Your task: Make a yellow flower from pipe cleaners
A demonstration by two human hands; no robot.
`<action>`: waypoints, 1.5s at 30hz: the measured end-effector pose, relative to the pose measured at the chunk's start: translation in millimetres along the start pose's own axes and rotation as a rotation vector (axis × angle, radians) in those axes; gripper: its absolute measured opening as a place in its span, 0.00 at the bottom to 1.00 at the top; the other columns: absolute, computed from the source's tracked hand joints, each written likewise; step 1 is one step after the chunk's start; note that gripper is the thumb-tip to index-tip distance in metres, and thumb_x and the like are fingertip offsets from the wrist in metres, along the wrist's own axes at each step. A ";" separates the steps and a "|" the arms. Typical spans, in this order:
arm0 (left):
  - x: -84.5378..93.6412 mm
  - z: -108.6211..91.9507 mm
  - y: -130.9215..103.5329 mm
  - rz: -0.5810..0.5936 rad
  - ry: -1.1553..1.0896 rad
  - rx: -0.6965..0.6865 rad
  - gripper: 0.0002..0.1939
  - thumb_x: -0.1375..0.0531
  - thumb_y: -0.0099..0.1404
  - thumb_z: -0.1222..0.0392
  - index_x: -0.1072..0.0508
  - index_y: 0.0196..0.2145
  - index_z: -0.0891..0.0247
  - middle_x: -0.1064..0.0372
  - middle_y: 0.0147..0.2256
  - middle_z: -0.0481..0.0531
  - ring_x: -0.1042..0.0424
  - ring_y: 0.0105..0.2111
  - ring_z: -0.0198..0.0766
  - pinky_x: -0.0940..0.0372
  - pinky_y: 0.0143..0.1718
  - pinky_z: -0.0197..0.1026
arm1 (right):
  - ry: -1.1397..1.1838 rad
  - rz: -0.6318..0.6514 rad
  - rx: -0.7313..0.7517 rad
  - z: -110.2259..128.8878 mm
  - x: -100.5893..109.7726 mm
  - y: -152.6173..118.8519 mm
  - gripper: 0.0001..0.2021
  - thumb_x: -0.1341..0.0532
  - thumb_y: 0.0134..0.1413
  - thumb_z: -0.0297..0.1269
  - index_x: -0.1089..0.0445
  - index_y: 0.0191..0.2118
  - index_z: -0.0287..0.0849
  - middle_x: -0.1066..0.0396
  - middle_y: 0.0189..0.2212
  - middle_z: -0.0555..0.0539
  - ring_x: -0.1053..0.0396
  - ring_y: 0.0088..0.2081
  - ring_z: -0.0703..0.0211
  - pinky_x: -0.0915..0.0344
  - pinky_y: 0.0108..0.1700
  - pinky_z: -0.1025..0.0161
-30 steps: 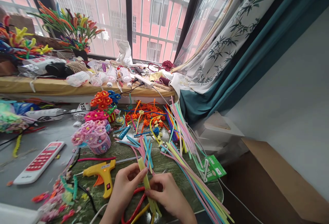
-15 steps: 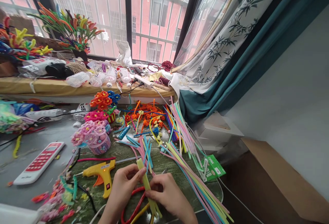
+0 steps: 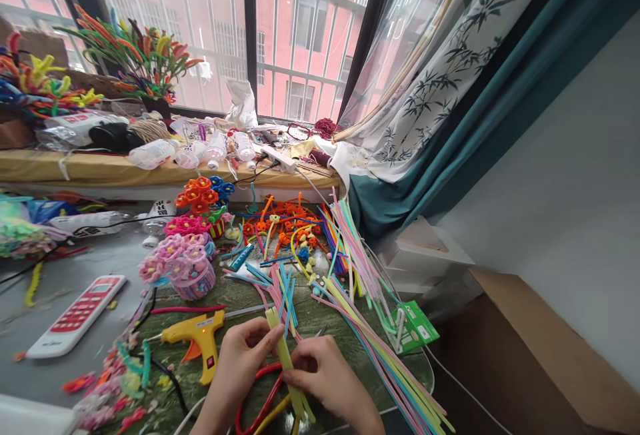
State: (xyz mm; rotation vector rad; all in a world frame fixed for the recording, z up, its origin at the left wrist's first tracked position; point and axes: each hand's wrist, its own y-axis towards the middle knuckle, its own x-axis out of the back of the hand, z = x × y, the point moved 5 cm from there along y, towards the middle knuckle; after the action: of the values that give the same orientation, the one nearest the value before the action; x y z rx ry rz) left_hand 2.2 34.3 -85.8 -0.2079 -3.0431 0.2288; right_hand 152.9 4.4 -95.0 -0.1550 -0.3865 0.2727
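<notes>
Between my two hands is a small bundle of pale yellow pipe cleaners (image 3: 286, 357), held tilted above the table. My left hand (image 3: 249, 348) pinches the upper part between thumb and fingers. Lower down, the fingers of my right hand (image 3: 320, 368) close on the same bundle from the other side. Scissors with red handles (image 3: 267, 398) lie beneath my hands, partly covered by them. Just left of my left hand rests a yellow glue gun (image 3: 203, 342). Cut pink and blue pipe cleaners (image 3: 285, 295) lie beyond my fingertips.
Long pastel pipe cleaners (image 3: 385, 362) run along the table's right side. Pipe-cleaner flowers in a pot (image 3: 193, 278), orange pieces (image 3: 287, 222) and a white-and-red remote (image 3: 77, 315) lie around. Bottles (image 3: 153, 154) line the windowsill. An open cardboard box (image 3: 550, 342) stands at the right.
</notes>
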 end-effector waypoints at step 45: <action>18.7 -55.4 34.0 0.000 -0.008 -0.051 0.22 0.31 0.49 0.43 0.28 0.17 0.66 0.41 0.16 0.43 0.46 0.19 0.29 0.52 0.20 0.32 | 0.376 0.319 -0.023 32.7 8.8 48.6 0.26 0.29 0.42 0.59 0.22 0.27 0.35 0.41 0.12 0.57 0.49 0.16 0.71 0.57 0.20 0.67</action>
State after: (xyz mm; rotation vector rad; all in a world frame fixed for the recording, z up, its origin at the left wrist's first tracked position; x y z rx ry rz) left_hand -6.7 78.2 -35.0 -0.2102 -3.0596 0.1519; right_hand 136.7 56.4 -71.8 -0.2863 0.0110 0.5431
